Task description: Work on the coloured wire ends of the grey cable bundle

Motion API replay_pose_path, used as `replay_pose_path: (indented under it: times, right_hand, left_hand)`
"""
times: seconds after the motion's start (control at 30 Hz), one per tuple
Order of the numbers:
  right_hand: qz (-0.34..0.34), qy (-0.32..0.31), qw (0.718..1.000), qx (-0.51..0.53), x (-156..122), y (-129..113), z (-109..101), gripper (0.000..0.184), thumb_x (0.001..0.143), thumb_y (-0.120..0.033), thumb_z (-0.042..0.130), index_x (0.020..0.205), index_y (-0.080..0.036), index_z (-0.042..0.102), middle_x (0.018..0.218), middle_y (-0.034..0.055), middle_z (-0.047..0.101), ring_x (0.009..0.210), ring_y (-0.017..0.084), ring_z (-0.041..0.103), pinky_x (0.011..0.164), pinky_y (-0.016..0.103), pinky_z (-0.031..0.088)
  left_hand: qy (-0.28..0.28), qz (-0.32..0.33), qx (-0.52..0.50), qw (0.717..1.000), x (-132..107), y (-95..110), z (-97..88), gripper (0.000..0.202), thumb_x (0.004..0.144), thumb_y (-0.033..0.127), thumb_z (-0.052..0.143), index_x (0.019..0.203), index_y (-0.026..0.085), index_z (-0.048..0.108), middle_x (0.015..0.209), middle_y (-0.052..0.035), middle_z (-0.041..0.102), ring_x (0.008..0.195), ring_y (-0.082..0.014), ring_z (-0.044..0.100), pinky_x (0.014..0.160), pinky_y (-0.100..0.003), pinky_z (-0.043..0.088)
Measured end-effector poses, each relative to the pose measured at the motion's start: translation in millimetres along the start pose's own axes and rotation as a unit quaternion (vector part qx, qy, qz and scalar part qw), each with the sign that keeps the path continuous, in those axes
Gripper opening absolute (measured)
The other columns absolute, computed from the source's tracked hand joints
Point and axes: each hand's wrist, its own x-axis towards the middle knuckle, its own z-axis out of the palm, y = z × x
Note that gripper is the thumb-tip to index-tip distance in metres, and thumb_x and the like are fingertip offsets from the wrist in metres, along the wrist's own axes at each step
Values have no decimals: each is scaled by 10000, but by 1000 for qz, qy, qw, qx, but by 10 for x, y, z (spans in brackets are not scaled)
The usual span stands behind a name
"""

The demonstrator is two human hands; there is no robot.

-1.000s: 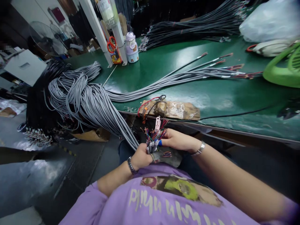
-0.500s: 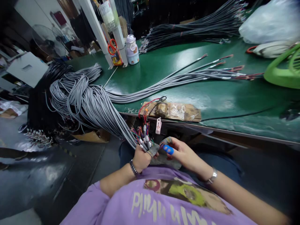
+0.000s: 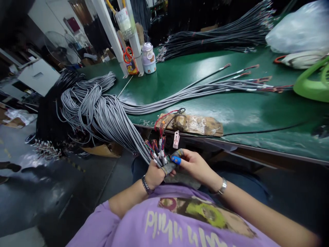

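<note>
A bundle of grey cables [image 3: 137, 137] runs down from the bench into my left hand [image 3: 155, 175], which is closed around it near the stripped ends. Above my left fist, thin coloured wires [image 3: 162, 142] fan out from white-wrapped cable ends [image 3: 159, 154]. My left thumb wears a grey finger cover. Close beside that thumb, my right hand [image 3: 197, 168] pinches thin wires at the bundle's edge, mostly hidden by its fingers. A blue cover sits on my right thumb and a grey one on the index finger.
On the green bench [image 3: 244, 116] lie a wooden board [image 3: 200, 125] with red and black leads, more grey cables [image 3: 195, 92] and black cables [image 3: 210, 41]. A pink clip [image 3: 176, 140] hangs at the bench edge. Left of the post stand orange-handled scissors [image 3: 128, 55]; a bottle [image 3: 148, 58] is beside it.
My right hand has moved slightly left, bringing its fingertips closer to my left thumb and the wires. My left hand keeps its hold on the cables. The view has shifted a little.
</note>
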Motion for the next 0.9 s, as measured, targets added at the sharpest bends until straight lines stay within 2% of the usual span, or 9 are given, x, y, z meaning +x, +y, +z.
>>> replay_pose_path:
  times: [0.17, 0.37, 0.57, 0.7, 0.9]
  right_hand:
    - [4, 71, 997, -41, -15, 38, -54, 375, 670, -537, 748, 704, -185, 624, 611, 4, 598, 540, 124, 479, 532, 270, 399]
    - [9, 54, 998, -41, -115, 87, -37, 409, 675, -573, 731, 713, -188, 599, 606, -3, 565, 550, 121, 457, 541, 264, 410]
    - [18, 38, 996, -73, -103, 4, -71, 438, 717, -609, 669, 726, -178, 586, 636, 2, 553, 570, 117, 460, 553, 254, 421]
    - [19, 29, 997, -70, -32, -102, -41, 405, 725, -588, 666, 764, -197, 569, 691, 22, 625, 615, 148, 540, 564, 269, 438]
    - [17, -14, 999, -24, 43, -120, 49, 337, 743, -500, 688, 797, -202, 540, 581, -17, 617, 551, 150, 573, 576, 281, 456]
  left_hand:
    - [46, 48, -25, 997, 16, -88, -1, 422, 716, 523, 735, 641, 116, 653, 567, -45, 647, 470, -110, 570, 510, -230, 497]
    - [90, 58, -76, 991, 36, -129, 6, 400, 702, 501, 754, 676, 109, 676, 541, -32, 633, 449, -107, 557, 470, -221, 477]
    - [76, 57, -70, 993, 43, -129, 3, 377, 720, 464, 753, 650, 107, 654, 545, -27, 630, 447, -95, 557, 463, -205, 467]
    - [54, 57, -51, 996, 43, -117, 12, 377, 714, 475, 757, 666, 116, 648, 554, -26, 637, 459, -107, 569, 482, -223, 491]
    - [40, 55, -23, 997, 22, -64, 25, 425, 680, 529, 763, 659, 122, 642, 537, -27, 632, 459, -116, 573, 486, -233, 504]
